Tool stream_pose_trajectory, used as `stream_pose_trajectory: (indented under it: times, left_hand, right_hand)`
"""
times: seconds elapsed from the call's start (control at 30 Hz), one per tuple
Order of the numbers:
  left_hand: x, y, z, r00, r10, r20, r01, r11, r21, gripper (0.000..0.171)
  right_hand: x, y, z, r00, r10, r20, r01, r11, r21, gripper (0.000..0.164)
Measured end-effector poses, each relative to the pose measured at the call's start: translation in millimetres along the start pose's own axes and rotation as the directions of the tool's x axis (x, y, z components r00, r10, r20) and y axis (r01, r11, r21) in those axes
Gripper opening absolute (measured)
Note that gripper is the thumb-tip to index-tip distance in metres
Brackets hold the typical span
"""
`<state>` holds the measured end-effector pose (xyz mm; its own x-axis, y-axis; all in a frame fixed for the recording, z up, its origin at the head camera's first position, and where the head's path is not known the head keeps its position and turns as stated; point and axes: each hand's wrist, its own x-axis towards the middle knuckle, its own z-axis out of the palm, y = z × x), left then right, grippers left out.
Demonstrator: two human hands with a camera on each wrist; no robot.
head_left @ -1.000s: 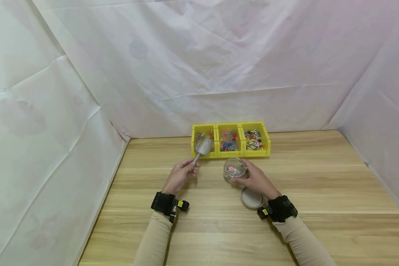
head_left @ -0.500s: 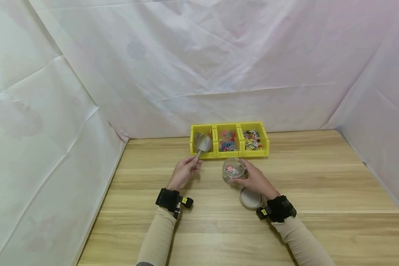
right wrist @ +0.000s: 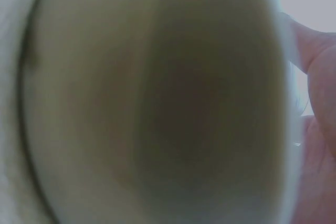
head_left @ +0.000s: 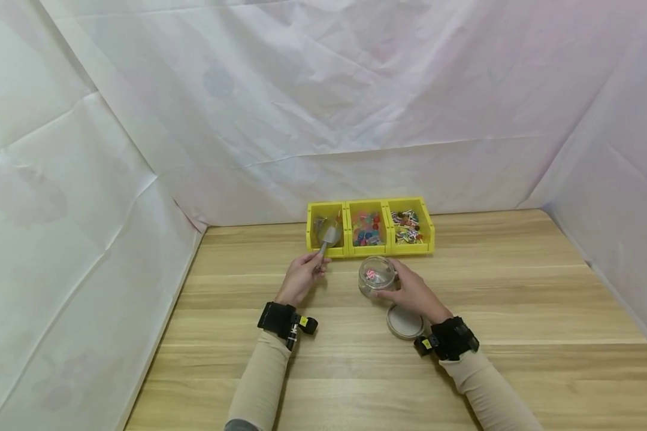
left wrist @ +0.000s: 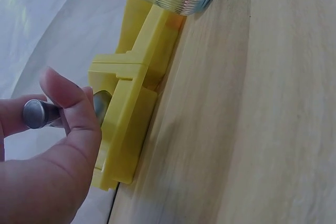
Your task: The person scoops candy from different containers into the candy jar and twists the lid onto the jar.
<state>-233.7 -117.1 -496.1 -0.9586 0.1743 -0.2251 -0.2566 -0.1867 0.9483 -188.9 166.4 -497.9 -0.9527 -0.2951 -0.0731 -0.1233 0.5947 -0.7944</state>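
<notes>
In the head view my left hand (head_left: 296,279) grips the handle of a metal scoop (head_left: 330,235). Its bowl dips into the leftmost yellow bin (head_left: 310,230), where a few small things show around it. The left wrist view shows the handle end (left wrist: 34,114) between thumb and fingers, with most of the bowl hidden. My right hand (head_left: 416,292) holds a clear glass jar (head_left: 368,289) by its right side. A pink-and-white swirl candy (head_left: 371,274) is seen in the jar. A round lid (head_left: 404,322) lies by the right wrist; a blurred pale shape fills most of the right wrist view.
Colourful beads or candies fill part of the middle bin (head_left: 348,230). Striped stick candies lie in the right bin (head_left: 430,238). The bins stand in a row at the back of the wooden table (head_left: 237,287), before a white cloth wall (head_left: 302,108).
My left hand has moved slightly right, and the scoop's bowl has lowered from above the left bin into it. The right hand still holds the jar in nearly the same place.
</notes>
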Motion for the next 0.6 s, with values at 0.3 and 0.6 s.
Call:
stream_pose_trajectory:
  times: [0.3, 0.6]
  left_hand:
    - [4.5, -4.4, 0.2, 0.999, -0.029, -0.025, 0.029, 1.0, -0.003, 0.038]
    - [4.6, -4.5, 1.6, 0.998, -0.054, -0.019, 0.054, 0.999, 0.001, 0.039]
  right_hand:
    - [-1.0, -0.2, 0.6, 1.0, -0.021, 0.0, 0.021, 1.0, 0.001, 0.091]
    - [-0.1, 2.1, 0.7, 1.0, -0.016, -0.004, 0.016, 1.0, -0.003, 0.092]
